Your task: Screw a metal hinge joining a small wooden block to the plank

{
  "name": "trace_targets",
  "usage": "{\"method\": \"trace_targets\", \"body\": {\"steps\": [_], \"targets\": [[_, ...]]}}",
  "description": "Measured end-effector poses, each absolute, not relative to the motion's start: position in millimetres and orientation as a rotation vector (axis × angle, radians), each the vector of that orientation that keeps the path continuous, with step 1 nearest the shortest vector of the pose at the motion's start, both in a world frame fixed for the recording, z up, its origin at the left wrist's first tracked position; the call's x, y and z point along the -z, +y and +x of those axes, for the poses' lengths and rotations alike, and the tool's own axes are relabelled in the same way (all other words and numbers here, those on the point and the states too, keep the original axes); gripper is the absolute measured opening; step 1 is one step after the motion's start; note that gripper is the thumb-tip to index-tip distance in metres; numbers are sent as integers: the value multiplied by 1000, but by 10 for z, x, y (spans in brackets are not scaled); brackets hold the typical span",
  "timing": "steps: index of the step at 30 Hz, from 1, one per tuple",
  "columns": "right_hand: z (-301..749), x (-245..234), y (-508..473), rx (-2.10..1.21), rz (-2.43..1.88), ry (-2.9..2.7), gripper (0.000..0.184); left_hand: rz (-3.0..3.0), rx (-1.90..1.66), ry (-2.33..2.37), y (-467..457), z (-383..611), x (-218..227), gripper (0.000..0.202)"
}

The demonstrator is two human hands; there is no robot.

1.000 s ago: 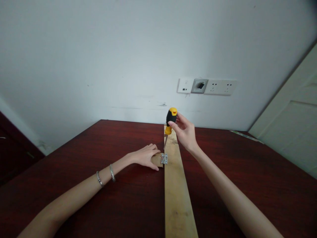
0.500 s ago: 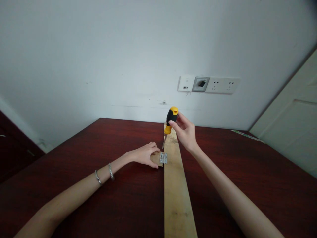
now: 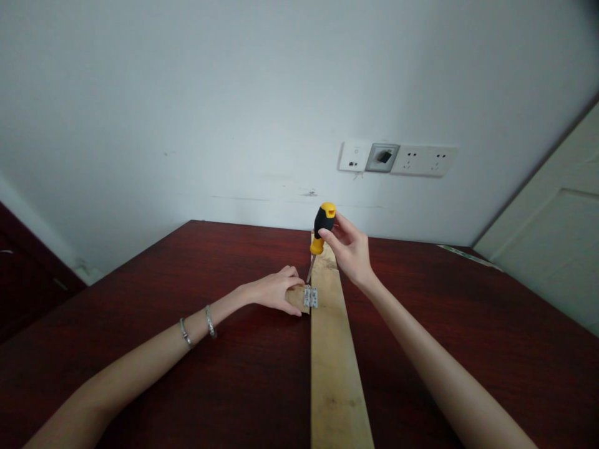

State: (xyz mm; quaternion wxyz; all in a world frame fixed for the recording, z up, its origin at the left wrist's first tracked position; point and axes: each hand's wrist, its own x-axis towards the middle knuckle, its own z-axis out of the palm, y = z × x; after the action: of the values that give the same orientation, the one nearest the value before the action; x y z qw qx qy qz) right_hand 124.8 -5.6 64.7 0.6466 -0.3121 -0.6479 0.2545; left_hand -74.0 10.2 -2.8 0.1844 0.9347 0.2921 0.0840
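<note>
A long pale wooden plank [image 3: 334,362] lies lengthwise on the dark red table [image 3: 140,324]. A small wooden block [image 3: 296,297] butts against its left edge, joined by a small metal hinge [image 3: 310,297]. My left hand [image 3: 274,290] lies over the block, fingers curled around it. My right hand [image 3: 349,249] grips the black and yellow handle of a screwdriver [image 3: 322,226], held nearly upright. Its thin shaft slants down with the tip at the hinge's upper left.
A white wall rises behind the table, with a row of sockets and a switch [image 3: 397,159]. A pale door [image 3: 552,249] stands at the right. Two bracelets [image 3: 199,326] circle my left wrist.
The hands and the screwdriver have barely shifted. The view has tilted slightly, so the wall sockets sit a little higher and further right.
</note>
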Motion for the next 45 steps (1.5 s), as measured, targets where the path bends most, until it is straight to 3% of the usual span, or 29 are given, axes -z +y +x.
{"method": "trace_targets", "body": {"steps": [45], "targets": [[1252, -621, -35, -544, -692, -1533, 47, 2636, -279, 813, 111, -739, 56, 64]]}}
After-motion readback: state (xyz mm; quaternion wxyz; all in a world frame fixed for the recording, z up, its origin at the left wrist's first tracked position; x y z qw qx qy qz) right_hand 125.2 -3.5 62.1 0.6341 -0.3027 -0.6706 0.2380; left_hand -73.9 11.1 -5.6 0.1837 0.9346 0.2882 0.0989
